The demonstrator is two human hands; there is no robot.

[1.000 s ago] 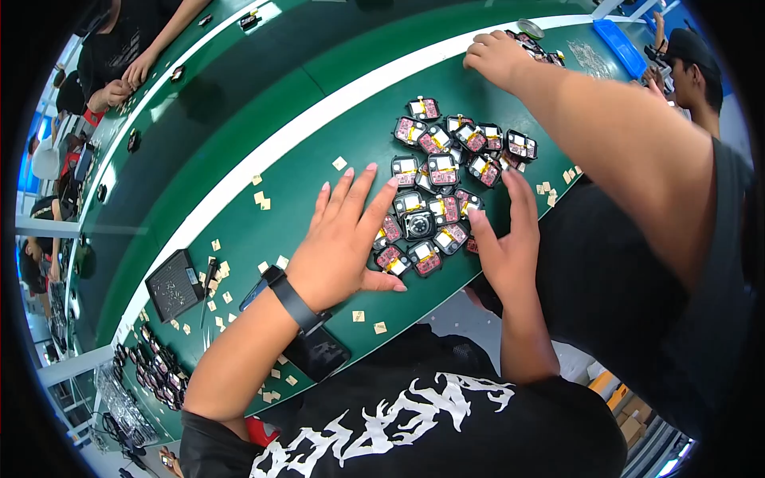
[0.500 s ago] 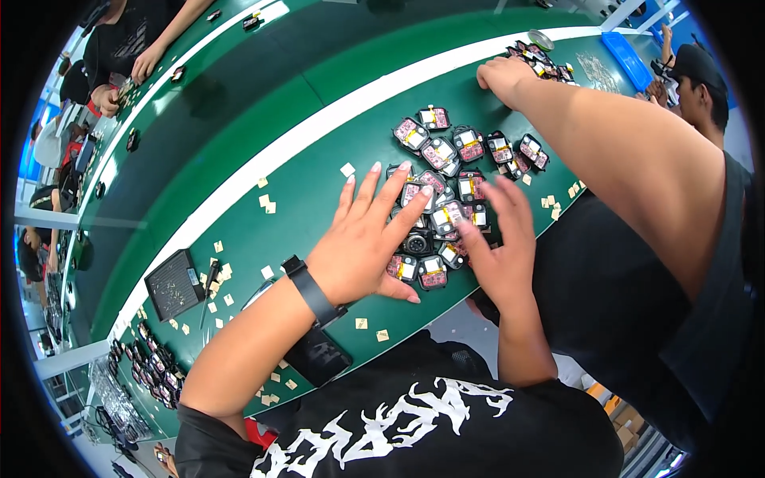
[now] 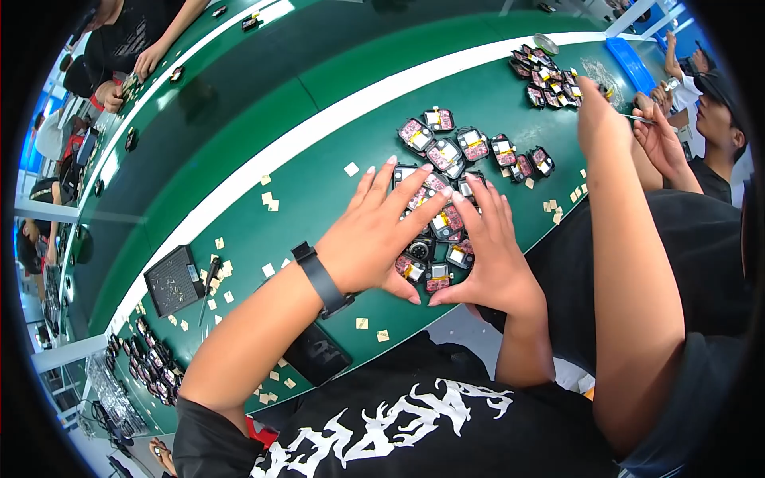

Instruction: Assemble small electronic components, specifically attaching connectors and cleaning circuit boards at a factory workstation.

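Several small black device housings with pink circuit boards, white blocks and yellow tape (image 3: 443,156) lie clustered on the green table. My left hand (image 3: 374,231), with a black watch (image 3: 317,279) on its wrist, spreads its fingers over the cluster's left side. At the right side my right hand (image 3: 498,255) lies with its fingers stretched forward over more housings. Both thumbs point toward each other near a housing (image 3: 437,279) at the front of the cluster. The hands frame the group from two sides and hide some of it; neither grips a single piece.
A black tray (image 3: 171,283), a screwdriver (image 3: 211,275) and loose cream squares (image 3: 271,201) lie to the left. A dark phone-like slab (image 3: 323,356) sits by the front edge. Another housing pile (image 3: 546,80) stands far right, near a co-worker's arm (image 3: 629,239) and a blue tray (image 3: 629,62).
My right hand has come down beside the cluster, its fingers now over the housings. The co-worker's arm has drawn back to the right, off the far pile.
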